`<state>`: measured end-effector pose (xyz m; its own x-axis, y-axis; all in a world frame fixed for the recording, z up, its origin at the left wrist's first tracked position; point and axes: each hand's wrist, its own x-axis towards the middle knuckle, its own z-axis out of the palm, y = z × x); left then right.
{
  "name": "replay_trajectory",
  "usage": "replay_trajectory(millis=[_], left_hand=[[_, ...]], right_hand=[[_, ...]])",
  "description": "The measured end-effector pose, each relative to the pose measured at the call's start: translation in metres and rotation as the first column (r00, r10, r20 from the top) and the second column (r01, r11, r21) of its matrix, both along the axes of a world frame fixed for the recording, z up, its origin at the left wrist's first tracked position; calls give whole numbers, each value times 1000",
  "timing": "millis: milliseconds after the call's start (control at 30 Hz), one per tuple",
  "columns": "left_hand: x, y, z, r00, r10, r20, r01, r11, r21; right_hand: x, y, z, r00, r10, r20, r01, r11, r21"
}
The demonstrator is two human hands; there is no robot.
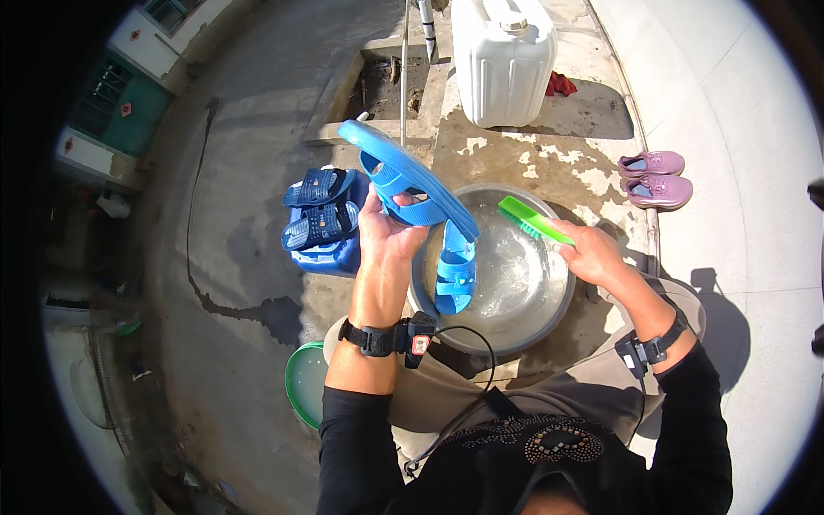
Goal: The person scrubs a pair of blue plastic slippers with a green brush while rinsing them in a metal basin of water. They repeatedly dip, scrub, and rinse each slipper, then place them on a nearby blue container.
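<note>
My left hand [389,225] is closed on a light blue slide sandal [410,178], holding it up and tilted at the left rim of a metal basin [562,302]. The thumb and fingers are at its strap, and the sole faces up and away to the right. In my right hand [594,255] is a green scrub brush [534,219], gripped by its handle over the basin's right side, bristles downward and apart from the sandal. A second light blue sandal [456,273] leans inside the basin on the left, by the shallow water.
Dark blue slippers [319,208] lie on a blue container [330,260] at the left. A green-rimmed bucket [307,386] stands by my left forearm. Beyond the basin are a white jerrycan [503,69] and a square drain pit [382,86]; pink shoes [657,178] stand at the right.
</note>
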<state>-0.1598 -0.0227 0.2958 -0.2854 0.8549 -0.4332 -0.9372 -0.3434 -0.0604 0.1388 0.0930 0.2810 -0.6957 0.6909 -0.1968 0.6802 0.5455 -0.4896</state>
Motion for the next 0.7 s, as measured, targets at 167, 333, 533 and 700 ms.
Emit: replay_trajectory(millis=[167, 333, 533, 700], left_hand=[[11, -9, 2, 959, -79, -271, 26, 980, -196], [20, -20, 1, 857, -128, -499, 46, 984, -174], [22, -30, 0, 632, -199, -749, 80, 978, -193], [30, -26, 4, 332, -261, -906, 24, 963, -269]], right_hand=[[-26, -9, -93, 956, 87, 281, -32, 980, -196], [-31, -22, -219, 936, -293, 195, 323, 935, -146], [-25, -79, -272, 934, -187, 306, 267, 932, -246], [-34, -52, -205, 713, -683, 162, 511, 347, -786]])
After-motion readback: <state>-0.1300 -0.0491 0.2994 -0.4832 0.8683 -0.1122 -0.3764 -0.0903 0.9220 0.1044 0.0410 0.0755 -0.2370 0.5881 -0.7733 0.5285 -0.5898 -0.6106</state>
